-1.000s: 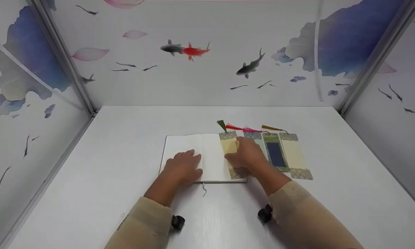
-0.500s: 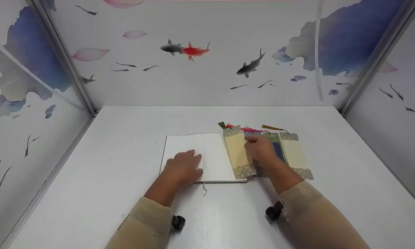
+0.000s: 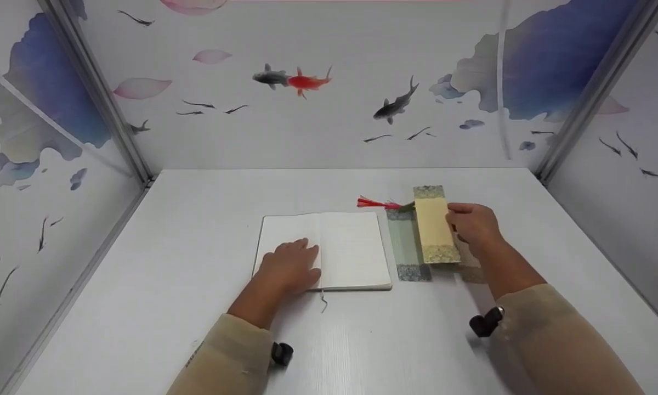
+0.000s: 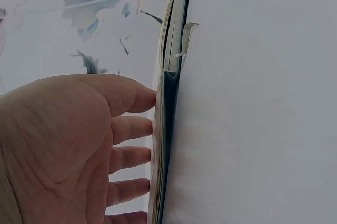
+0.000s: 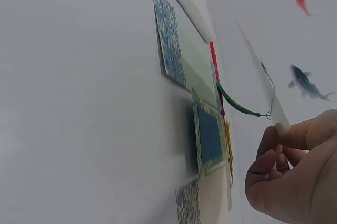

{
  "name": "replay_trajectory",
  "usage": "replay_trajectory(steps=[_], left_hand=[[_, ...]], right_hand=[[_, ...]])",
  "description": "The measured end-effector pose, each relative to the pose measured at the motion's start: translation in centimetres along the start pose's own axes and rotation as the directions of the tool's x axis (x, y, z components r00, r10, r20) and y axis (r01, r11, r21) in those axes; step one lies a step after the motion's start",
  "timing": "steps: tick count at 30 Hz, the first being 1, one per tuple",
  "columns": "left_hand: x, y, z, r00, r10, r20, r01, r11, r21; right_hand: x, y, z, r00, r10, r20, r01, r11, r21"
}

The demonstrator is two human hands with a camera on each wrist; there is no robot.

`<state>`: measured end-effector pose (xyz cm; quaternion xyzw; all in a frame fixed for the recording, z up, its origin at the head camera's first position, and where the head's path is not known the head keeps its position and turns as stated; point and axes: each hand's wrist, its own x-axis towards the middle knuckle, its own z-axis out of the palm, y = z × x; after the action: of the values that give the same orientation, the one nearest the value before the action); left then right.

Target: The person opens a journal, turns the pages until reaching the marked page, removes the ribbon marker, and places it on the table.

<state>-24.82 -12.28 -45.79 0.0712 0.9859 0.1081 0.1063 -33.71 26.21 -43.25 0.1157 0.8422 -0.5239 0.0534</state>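
My left hand point(image 3: 290, 267) rests flat with fingers spread on the left page of an open notebook point(image 3: 351, 247); in the left wrist view its fingertips touch the pages. My right hand point(image 3: 476, 224) pinches the right edge of a yellow bookmark point(image 3: 434, 222) with patterned ends, raised above other bookmarks. A green tassel point(image 5: 237, 105) hangs from it on a small hook. Below lie a pale green bookmark point(image 3: 407, 241), a green-bordered bookmark with a dark blue panel point(image 5: 209, 135), and a cream bookmark point(image 3: 472, 272), partly hidden in the head view.
Red and pink tassels point(image 3: 372, 203) lie behind the bookmarks. The notebook's ribbon point(image 3: 324, 302) sticks out at its front edge. Printed panels with fish point(image 3: 307, 82) enclose the white table point(image 3: 142, 263) at the back and sides.
My right hand has lifted the yellow bookmark off the notebook's right page and carried it rightward over the other bookmarks. My left hand stays in place.
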Motion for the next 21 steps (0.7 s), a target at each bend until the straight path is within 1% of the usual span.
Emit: replay_trajectory(steps=[4, 10, 16, 21], left_hand=[[0.1, 0.0, 0.2, 1.000, -0.003, 0.003, 0.003, 1.000, 0.010], [0.1, 0.1, 0.1, 1.000, -0.006, 0.004, 0.006, 1.000, 0.015], [-0.1, 0.1, -0.1, 1.000, -0.006, 0.013, 0.006, 1.000, 0.008], [-0.1, 0.1, -0.1, 1.000, -0.007, 0.013, 0.007, 1.000, 0.011]], right_hand=[[0.5, 1.0, -2.0, 1.000, 0.022, -0.020, -0.023, 1.000, -0.018], [1.4, 2.3, -4.5, 0.997, 0.050, -0.066, -0.053, 0.997, -0.055], [1.7, 3.3, -6.8, 0.996, 0.058, -0.067, -0.064, 0.995, -0.083], [2.0, 4.3, -8.6, 0.993, 0.100, -0.065, -0.107, 0.988, -0.115]])
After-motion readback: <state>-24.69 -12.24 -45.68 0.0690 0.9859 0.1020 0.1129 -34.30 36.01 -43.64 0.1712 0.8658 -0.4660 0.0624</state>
